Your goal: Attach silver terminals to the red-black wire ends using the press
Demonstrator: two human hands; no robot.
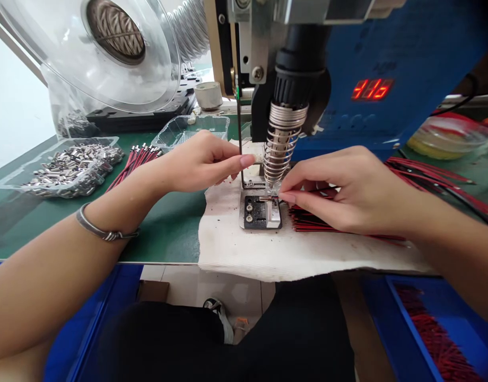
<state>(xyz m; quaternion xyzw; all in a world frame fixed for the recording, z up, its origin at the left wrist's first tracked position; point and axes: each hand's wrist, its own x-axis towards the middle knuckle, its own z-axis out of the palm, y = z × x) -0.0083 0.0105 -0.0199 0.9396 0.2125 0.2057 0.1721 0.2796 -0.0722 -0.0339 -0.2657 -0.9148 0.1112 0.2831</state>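
Observation:
My right hand [343, 185] is pinched with thumb and forefinger on a thin black-and-red wire, mostly hidden by the fingers. Its fingertips are at the right side of a small black fixture [250, 213] with a silver block, where a small metal piece [264, 199] lies across the top. Directly above that fixture is the tip of a soldering iron [281, 138] wrapped in a coil spring. To the left of the iron, my left hand [212, 162] is closed, thumb against curled fingers; what it holds, if anything, is hidden.
A clear tray of metal sleeves [75, 170] stands at left beside a bundle of red-and-black wires [134, 162]. More wires [319, 220] lie under my right hand on a white cloth [236, 249]. Behind stands a blue machine [403, 48]. A blue bin [419, 339] is lower right.

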